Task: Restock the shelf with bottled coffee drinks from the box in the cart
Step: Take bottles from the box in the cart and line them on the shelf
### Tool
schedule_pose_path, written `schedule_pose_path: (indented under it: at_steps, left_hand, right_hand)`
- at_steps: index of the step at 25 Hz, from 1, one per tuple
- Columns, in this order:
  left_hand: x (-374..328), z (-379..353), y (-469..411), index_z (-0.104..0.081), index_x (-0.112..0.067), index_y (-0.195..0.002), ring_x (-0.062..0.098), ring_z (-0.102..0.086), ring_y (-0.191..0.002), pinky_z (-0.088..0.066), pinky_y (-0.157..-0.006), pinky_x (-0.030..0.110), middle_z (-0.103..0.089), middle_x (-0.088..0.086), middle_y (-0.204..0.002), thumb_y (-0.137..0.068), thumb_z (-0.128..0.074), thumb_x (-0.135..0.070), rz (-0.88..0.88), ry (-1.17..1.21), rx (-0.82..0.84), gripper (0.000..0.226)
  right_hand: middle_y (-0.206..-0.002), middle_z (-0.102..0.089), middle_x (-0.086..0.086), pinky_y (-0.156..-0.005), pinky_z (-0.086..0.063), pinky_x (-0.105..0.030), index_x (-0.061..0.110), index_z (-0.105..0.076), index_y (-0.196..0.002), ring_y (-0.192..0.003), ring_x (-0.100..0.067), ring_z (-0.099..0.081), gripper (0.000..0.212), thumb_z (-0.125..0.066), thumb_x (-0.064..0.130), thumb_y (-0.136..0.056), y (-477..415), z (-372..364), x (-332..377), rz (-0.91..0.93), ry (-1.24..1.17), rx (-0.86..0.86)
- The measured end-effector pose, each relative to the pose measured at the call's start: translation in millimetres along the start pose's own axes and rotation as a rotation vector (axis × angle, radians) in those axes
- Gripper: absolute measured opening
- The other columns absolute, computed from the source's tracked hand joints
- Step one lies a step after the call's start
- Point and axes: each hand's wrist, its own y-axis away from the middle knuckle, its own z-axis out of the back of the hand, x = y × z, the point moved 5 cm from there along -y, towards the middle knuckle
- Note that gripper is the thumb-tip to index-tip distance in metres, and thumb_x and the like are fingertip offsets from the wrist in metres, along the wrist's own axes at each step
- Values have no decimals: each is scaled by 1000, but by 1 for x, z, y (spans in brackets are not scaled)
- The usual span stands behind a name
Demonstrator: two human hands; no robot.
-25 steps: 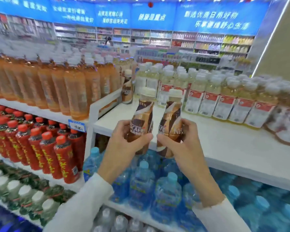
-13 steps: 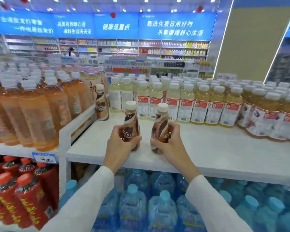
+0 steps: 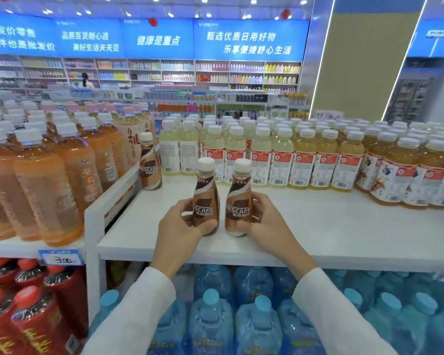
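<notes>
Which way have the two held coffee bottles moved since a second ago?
Yes: left bottle and right bottle went forward past the shelf front edge, over its top.

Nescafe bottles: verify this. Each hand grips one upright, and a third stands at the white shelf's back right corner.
Wrong: the third Nescafe bottle stands at the back left corner of the white shelf, beside the orange drinks, not back right, as the head view shows. The rest holds: the left hand grips the left Nescafe bottle, the right hand the right Nescafe bottle, both upright.
</notes>
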Motion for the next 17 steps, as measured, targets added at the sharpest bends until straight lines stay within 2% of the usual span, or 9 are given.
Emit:
schedule_pose_path:
  at_steps: [2,5,7,10,13,17]
  left_hand:
    - [0,0,3,-60,-25,-130,3,-62,-94,-41,-70,6,-64,-15,-115,-73,-91,-26,-3,2,-3,65]
    - [-2,0,7,-61,-26,-129,-4,-62,-90,-42,-70,5,-65,-16,-111,-72,-91,-26,-3,14,-23,65]
    - [-2,0,9,-61,-27,-124,-7,-61,-89,-43,-72,6,-65,-20,-104,-71,-92,-28,0,10,-36,62]
    - [0,4,9,-59,-30,-116,-8,-61,-88,-43,-72,7,-62,-25,-97,-70,-92,-30,12,-5,-71,57]
    - [3,13,-9,-58,-26,-120,3,-64,-92,-46,-82,16,-63,-17,-105,-73,-90,-29,66,-19,-98,57]
    - [12,25,-57,-58,-21,-121,16,-64,-110,-48,-97,30,-68,-5,-118,-80,-85,-21,73,-39,-143,49]
  right_hand:
    - [-124,-62,16,-107,-47,-36,29,-45,-135,-115,-1,-58,68,-79,13,-79,2,-4,1,11,-18,55]
    - [-121,-59,17,-95,-47,-24,31,-46,-132,-110,-2,-58,68,-85,22,-77,11,-9,2,35,5,-70]
    - [-118,-61,16,-93,-50,-24,33,-49,-127,-108,-5,-60,64,-86,21,-75,14,-12,2,48,5,-152]
    - [-115,-62,15,-92,-51,-25,32,-48,-126,-104,-6,-62,65,-85,20,-75,9,-21,4,47,-1,-134]
    - [-112,-60,12,-86,-46,-22,27,-46,-122,-102,-10,-61,62,-85,19,-76,-11,-36,14,19,17,-65]
    - [-106,-60,12,-77,-44,-20,24,-45,-117,-96,-8,-60,57,-85,18,-77,-60,-67,30,44,52,33]
